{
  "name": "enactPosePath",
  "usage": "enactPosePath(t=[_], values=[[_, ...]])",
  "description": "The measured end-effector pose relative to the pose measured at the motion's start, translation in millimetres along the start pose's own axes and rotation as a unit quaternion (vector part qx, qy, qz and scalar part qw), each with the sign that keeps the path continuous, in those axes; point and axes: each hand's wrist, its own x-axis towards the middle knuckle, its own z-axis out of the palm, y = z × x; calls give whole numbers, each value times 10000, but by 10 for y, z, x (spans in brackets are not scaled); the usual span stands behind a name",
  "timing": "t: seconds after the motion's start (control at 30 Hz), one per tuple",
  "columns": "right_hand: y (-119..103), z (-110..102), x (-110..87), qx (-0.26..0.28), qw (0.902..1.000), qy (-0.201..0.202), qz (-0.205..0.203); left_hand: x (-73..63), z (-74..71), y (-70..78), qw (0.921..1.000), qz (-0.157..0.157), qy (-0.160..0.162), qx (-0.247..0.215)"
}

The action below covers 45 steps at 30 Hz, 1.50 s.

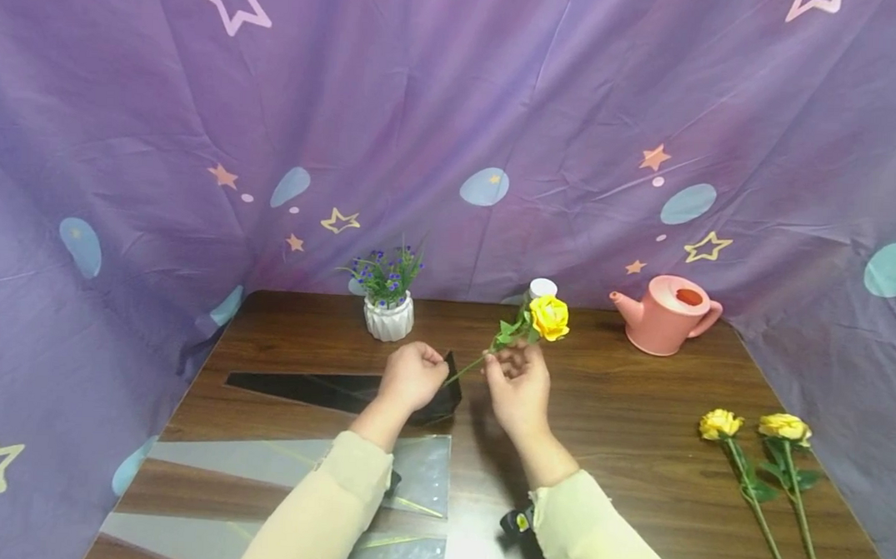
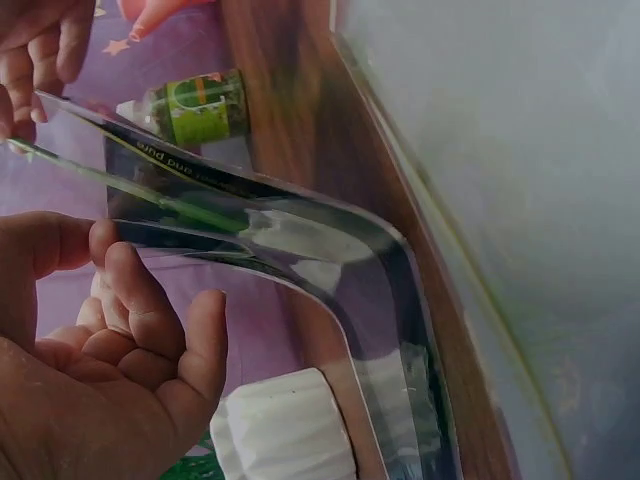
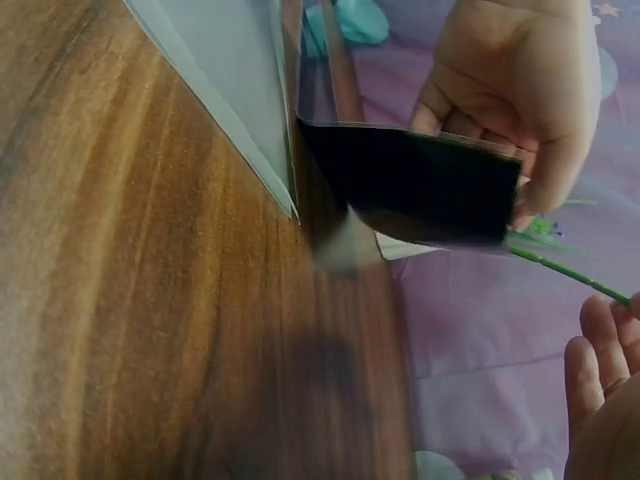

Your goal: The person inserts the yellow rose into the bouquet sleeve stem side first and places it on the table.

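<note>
The right hand (image 1: 521, 391) pinches a yellow rose (image 1: 505, 336), bloom (image 1: 549, 318) far-right, stem (image 1: 465, 371) slanting near-left into a black sleeve (image 1: 316, 388) the left hand (image 1: 412, 378) pinches.

Three roses (image 1: 549, 318), three wrappers (image 1: 316, 385), one flowerpot (image 1: 389, 319)

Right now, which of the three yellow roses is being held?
The rose in the right hand, its stem leading into the black sleeve; the other two roses lie untouched on the table, at the right.
</note>
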Motion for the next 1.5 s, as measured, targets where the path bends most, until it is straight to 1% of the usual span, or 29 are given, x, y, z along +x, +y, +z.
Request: enactPosePath(t=[0.13, 0.33, 0.5, 0.6, 0.7, 0.73, 0.87, 0.93, 0.97, 1.03, 1.17, 1.27, 1.33, 1.4, 1.5], values=[[2, 24, -12, 81, 9999, -77, 59, 1, -1, 21, 9999, 29, 12, -104], [-17, 64, -37, 211, 9987, -394, 234, -3, -12, 57, 9995, 58, 46, -312], [-28, 83, -51, 391, 9979, -401, 311, -6, -19, 73, 9990, -7, 35, -449], [-39, 69, -48, 393, 9980, -356, 330, -6, -24, 78, 9990, -24, 25, -457], [-43, 51, -42, 238, 9990, -313, 214, -5, -27, 73, 9989, -27, 19, -473], [-92, 50, -44, 149, 9993, -300, 168, -5, -29, 73, 9989, -22, 16, -478], [-97, 32, -34, -377, 9990, -221, -125, -15, -37, 84, 9986, -5, 18, -531], [-93, 23, -30, -561, 9981, -227, -114, -19, -40, 95, 9984, -8, 25, -567], [-37, 14, -23, -612, 9978, -236, -114, -22, -42, 102, 9983, -6, 37, -589], [-33, 8, -27, -619, 9977, -271, -13, -25, -46, 116, 9980, -2, 70, -633], [-33, 20, -39, -353, 9986, -316, 240, -50, -66, 170, 9970, 46, 150, -761], [-38, 45, -47, -136, 9993, -157, 322, -66, -72, 205, 9963, 110, 174, -831], [-44, 62, -51, 23, 9996, 10, 280, -69, -73, 220, 9962, 147, 188, -837], [-42, 77, -54, 87, 9997, 171, 121, -72, -72, 225, 9964, 142, 193, -809], [-35, 83, -51, 345, 9989, 276, -174, -73, -71, 224, 9967, 126, 195, -773]])
